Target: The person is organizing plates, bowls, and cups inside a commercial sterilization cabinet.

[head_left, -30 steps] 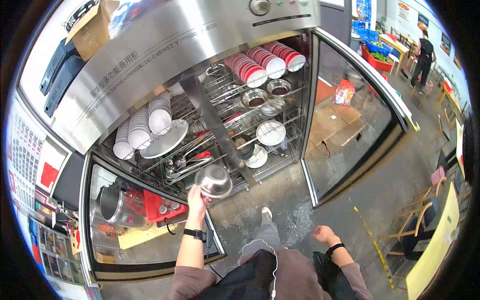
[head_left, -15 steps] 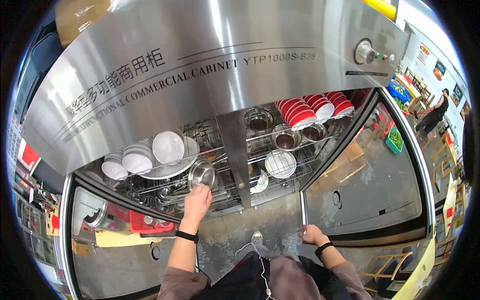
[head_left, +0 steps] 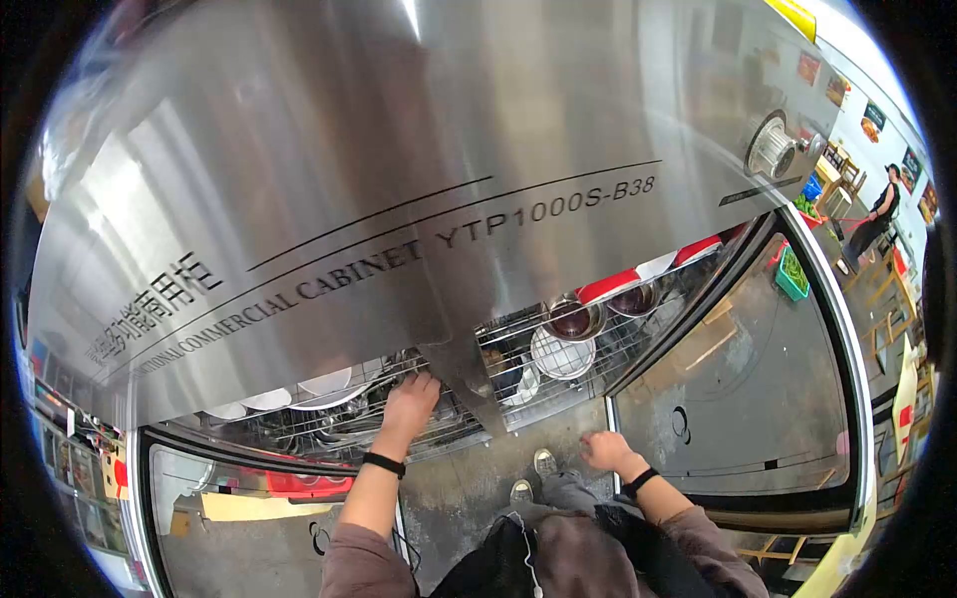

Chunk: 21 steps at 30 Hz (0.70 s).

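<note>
Bent at the steel cabinet [head_left: 558, 130], I reach my left hand [head_left: 411, 407] between its glass doors, up to the wire racks. The fingers are curled, their tips partly lost against the rack under the cabinet's front panel; I cannot tell what is in them. White bowls [head_left: 267, 401] stand left of this hand, with a large white plate [head_left: 339, 397] beside them. My right hand [head_left: 604, 451] is lower, fingers curled in with nothing visible in them, close to the edge of the right glass door [head_left: 758, 399].
On the right racks are dark-looking glass bowls [head_left: 572, 321], red bowls [head_left: 610, 286] and white plates [head_left: 563, 355]. A red tray [head_left: 309, 484] shows through the left door. Behind the right door are a green basket [head_left: 793, 274] and a standing person [head_left: 877, 214].
My view has come closer to the cabinet, and its front panel covers more of the racks. The round metal bowl in my left hand is out of sight. My right hand has shifted slightly left.
</note>
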Available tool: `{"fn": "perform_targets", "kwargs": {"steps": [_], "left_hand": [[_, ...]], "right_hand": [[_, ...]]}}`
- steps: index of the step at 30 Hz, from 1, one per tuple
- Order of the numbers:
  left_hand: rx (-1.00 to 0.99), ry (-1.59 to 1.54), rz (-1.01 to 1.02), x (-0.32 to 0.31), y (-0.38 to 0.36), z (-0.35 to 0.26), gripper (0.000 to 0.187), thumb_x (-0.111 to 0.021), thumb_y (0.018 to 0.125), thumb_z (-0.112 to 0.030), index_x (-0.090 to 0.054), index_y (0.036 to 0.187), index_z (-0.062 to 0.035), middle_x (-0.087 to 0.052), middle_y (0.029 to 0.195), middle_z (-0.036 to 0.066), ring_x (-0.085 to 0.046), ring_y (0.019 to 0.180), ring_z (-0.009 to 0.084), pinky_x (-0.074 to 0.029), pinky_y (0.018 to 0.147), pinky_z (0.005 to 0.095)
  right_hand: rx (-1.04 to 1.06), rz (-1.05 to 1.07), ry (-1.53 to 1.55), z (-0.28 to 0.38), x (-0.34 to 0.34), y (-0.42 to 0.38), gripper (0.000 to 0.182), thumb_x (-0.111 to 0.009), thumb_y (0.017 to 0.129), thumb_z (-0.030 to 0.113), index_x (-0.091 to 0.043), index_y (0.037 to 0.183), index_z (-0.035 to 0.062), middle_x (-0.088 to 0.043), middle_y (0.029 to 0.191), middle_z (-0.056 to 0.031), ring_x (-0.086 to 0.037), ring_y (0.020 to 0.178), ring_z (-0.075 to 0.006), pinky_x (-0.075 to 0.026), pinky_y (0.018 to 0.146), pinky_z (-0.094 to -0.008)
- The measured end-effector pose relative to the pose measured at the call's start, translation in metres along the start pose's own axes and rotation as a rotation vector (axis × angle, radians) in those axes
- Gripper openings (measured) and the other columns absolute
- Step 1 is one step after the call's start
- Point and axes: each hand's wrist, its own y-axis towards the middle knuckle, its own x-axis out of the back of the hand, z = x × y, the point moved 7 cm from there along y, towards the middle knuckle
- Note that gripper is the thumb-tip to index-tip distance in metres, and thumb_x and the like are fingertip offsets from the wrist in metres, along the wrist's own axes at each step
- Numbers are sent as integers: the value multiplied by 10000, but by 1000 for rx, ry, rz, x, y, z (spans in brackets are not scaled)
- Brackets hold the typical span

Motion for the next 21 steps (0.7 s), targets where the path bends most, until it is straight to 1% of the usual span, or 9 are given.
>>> {"fn": "perform_targets", "kwargs": {"steps": [2, 5, 8, 11, 12, 15, 19, 20, 21], "left_hand": [[15, 54, 71, -21, 8, 5, 152, -648, 890, -179, -694, 996, -80, -675, 1040, 93, -693, 989, 300, -603, 755, 435], [81, 203, 288, -49, 13, 14, 164, -695, 835, -138, -747, 979, -81, -740, 982, 150, -718, 904, 327, -582, 775, 443], [370, 149, 335, -66, 18, 36, 229, -681, 837, -135, -765, 1045, -90, -760, 1076, 162, -735, 951, 334, -582, 803, 467], [311, 234, 93, -107, 1, 59, 224, -680, 840, -134, -759, 1044, -88, -759, 1063, 159, -734, 943, 355, -580, 798, 485], [434, 163, 176, -90, 9, 53, 234, -703, 813, -139, -755, 1033, -78, -753, 1047, 166, -726, 949, 372, -582, 792, 492], [543, 144, 213, -63, 1, 36, 244, -691, 855, -229, -790, 981, -45, -769, 893, 181, -752, 842, 356, -581, 754, 465], [671, 7, -121, 9, -12, 10, 264, -681, 941, -272, -719, 963, -12, -727, 900, 203, -708, 853, 397, -569, 755, 502], [675, -88, -138, 0, -26, 18, 223, -705, 922, -230, -728, 1004, -24, -717, 931, 188, -689, 922, 399, -552, 799, 502], [659, -111, -167, 2, -35, 19, 218, -702, 928, -225, -728, 1011, -26, -720, 948, 192, -689, 940, 400, -550, 818, 500]], "right_hand": [[96, -98, 55, 3, 23, 15, 344, -693, 889, 328, -737, 1134, 90, -764, 1025, -175, -725, 994, -382, -580, 883, -498], [242, -159, 96, 21, 69, 38, 269, -699, 896, 285, -739, 1084, 96, -765, 952, -143, -733, 930, -366, -586, 823, -487], [429, -312, 157, 57, 127, 50, 164, -689, 903, 243, -744, 943, 94, -740, 857, -142, -719, 799, -365, -570, 717, -478], [484, -343, 321, 91, 177, 63, 147, -687, 912, 239, -735, 958, 107, -753, 899, -146, -721, 812, -382, -580, 706, -492], [496, -376, 359, 101, 187, 71, 132, -698, 908, 232, -733, 939, 108, -753, 897, -143, -723, 807, -377, -578, 685, -477], [443, -359, 341, 126, 203, 100, 150, -698, 912, 246, -737, 935, 103, -755, 890, -142, -724, 813, -385, -575, 684, -485], [387, -364, 338, 145, 189, 151, 190, -718, 903, 264, -743, 954, 83, -724, 776, -152, -708, 765, -399, -556, 704, -508], [303, -233, 360, 146, 181, 168, 223, -725, 890, 267, -750, 1013, 83, -746, 911, -177, -704, 879, -417, -548, 795, -521], [360, -326, 320, 156, 188, 172, 233, -728, 886, 264, -750, 1030, 83, -744, 968, -182, -696, 916, -418, -543, 815, -520]]}}
